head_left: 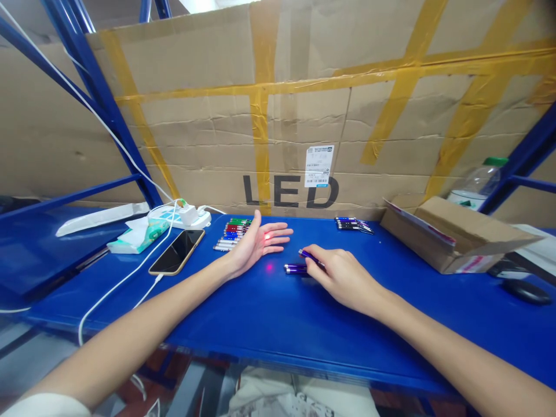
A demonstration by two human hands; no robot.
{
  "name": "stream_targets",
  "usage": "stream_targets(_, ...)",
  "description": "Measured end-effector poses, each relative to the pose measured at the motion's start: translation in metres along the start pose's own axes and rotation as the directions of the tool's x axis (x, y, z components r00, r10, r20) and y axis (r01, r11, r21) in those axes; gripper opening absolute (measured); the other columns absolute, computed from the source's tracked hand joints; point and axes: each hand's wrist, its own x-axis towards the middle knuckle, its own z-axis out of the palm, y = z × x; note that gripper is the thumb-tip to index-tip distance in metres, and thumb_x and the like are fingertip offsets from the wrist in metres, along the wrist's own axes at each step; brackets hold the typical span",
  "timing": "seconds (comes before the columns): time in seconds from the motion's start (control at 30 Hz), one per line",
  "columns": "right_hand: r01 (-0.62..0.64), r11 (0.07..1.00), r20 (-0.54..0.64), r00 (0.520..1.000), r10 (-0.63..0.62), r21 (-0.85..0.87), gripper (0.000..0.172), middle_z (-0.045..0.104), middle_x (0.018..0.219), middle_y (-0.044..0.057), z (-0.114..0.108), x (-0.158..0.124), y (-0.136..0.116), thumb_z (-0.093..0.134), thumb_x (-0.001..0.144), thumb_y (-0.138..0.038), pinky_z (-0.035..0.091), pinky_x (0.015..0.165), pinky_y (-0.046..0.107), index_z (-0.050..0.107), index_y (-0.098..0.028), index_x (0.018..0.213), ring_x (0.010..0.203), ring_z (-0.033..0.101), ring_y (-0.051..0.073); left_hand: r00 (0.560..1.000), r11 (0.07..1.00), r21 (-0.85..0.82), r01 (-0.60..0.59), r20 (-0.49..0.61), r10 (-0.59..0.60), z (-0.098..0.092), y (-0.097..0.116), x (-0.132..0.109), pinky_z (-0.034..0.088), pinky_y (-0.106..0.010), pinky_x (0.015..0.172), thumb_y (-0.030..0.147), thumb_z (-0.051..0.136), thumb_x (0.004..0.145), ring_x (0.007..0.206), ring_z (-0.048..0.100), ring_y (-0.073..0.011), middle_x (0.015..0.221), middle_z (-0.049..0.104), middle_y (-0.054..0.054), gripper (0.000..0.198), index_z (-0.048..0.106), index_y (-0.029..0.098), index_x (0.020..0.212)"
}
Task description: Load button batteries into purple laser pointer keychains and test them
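Note:
My right hand point(336, 272) grips a purple laser pointer point(307, 255), its silver tip aimed left. Under that hand, more purple pens point(295, 269) lie on the blue table, partly covered by my fingers. My left hand point(264, 240) is raised with its palm turned right and fingers spread, holding nothing. A red light spot glows at its fingers, and another red spot shows on the tabletop below. Behind the left hand lies a row of green, red, blue and silver pens point(226, 242), partly hidden by it.
Blue and black pens point(350, 224) lie at the back. An open cardboard box point(452, 237), a bottle point(478, 182) and a black mouse point(526, 291) are on the right. Left are a phone point(177, 252), tissues point(141, 236) and a power strip point(197, 220) with white cables.

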Motion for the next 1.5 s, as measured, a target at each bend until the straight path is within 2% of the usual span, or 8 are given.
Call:
stream_targets(0.27,-0.036,0.999,-0.023,0.999,0.035,-0.021,0.031,0.083,0.104,0.009,-0.0001,0.0004,0.0019,0.041,0.112,-0.033,0.039,0.07,0.032,0.068,-0.022,0.121,0.091,0.078,0.027,1.0,1.0,0.009,0.019,0.009,-0.019,0.0005,-0.0013,-0.0001,0.042,-0.052,0.12,0.084,0.026,0.102,0.146,0.055,-0.0387,0.157,0.06,-0.021,0.09,0.066,0.015,0.142)
stream_targets(0.4,-0.038,0.997,0.028,0.999,0.04,-0.061,0.027,0.083,0.1,0.008,-0.0016,-0.0002,0.0019,0.045,0.109,-0.029,0.039,0.07,0.032,0.07,-0.022,0.115,0.089,0.078,0.028,1.0,1.0,0.016,0.013,0.022,-0.014,0.0013,-0.001,-0.0008,0.042,-0.052,0.12,0.084,0.027,0.102,0.147,0.054,-0.039,0.158,0.06,-0.021,0.089,0.066,0.015,0.143)
stream_targets(0.57,-0.034,0.999,-0.04,0.999,0.033,-0.018,0.031,0.083,0.106,0.008,-0.0013,-0.0002,0.0033,0.04,0.113,-0.033,0.041,0.071,0.031,0.067,-0.023,0.125,0.091,0.079,0.026,1.0,1.0,0.019,0.002,0.022,-0.002,0.001,0.0002,-0.0013,0.042,-0.052,0.12,0.083,0.025,0.102,0.147,0.054,-0.0389,0.157,0.06,-0.021,0.09,0.064,0.014,0.144)
stream_targets(0.67,-0.04,0.998,0.005,0.999,0.04,-0.044,0.028,0.083,0.102,0.008,-0.0017,-0.0002,0.0028,0.043,0.111,-0.03,0.041,0.071,0.031,0.068,-0.022,0.12,0.089,0.078,0.026,1.0,1.0,0.019,0.006,0.028,-0.006,0.0013,0.0004,-0.0016,0.041,-0.053,0.12,0.084,0.027,0.102,0.147,0.053,-0.0396,0.157,0.06,-0.022,0.09,0.065,0.014,0.143)
stream_targets(1.1,0.109,0.99,0.03,0.993,-0.112,0.091,0.03,0.082,0.104,0.008,-0.0025,-0.0032,0.0035,0.042,0.112,-0.033,0.048,0.078,0.032,0.069,-0.023,0.12,0.089,0.077,0.024,1.0,1.0,0.012,-0.005,0.025,0.005,0.0016,0.0022,-0.0018,0.043,-0.052,0.119,0.085,0.027,0.101,0.146,0.055,-0.0392,0.156,0.061,-0.021,0.089,0.068,0.016,0.141)
stream_targets(1.23,0.061,0.996,-0.002,0.998,-0.061,0.059,0.032,0.082,0.107,0.01,-0.003,-0.0031,0.0034,0.041,0.113,-0.034,0.049,0.079,0.033,0.068,-0.021,0.125,0.092,0.077,0.025,1.0,1.0,0.025,0.001,0.028,-0.002,0.0025,0.0027,-0.0023,0.042,-0.052,0.119,0.083,0.027,0.102,0.145,0.056,-0.0387,0.155,0.062,-0.02,0.087,0.066,0.017,0.142)
stream_targets(1.33,0.082,0.995,0.058,0.995,-0.085,0.052,0.03,0.082,0.107,0.009,-0.0034,-0.0026,0.0047,0.045,0.112,-0.031,0.05,0.081,0.033,0.071,-0.023,0.122,0.094,0.077,0.025,1.0,1.0,0.017,-0.001,0.027,0.0,0.002,0.0021,-0.0021,0.043,-0.052,0.118,0.082,0.027,0.103,0.145,0.056,-0.0389,0.155,0.062,-0.021,0.086,0.066,0.015,0.142)
stream_targets(1.5,0.182,0.974,0.064,0.979,-0.192,0.139,0.035,0.08,0.127,0.009,-0.0019,-0.0025,0.0065,0.042,0.114,-0.033,0.053,0.094,0.035,0.069,-0.026,0.134,0.111,0.076,0.025,1.0,1.0,0.013,-0.009,0.03,0.009,0.0007,0.0015,-0.0016,0.043,-0.052,0.118,0.084,0.029,0.102,0.145,0.056,-0.0396,0.155,0.061,-0.022,0.088,0.066,0.015,0.141)
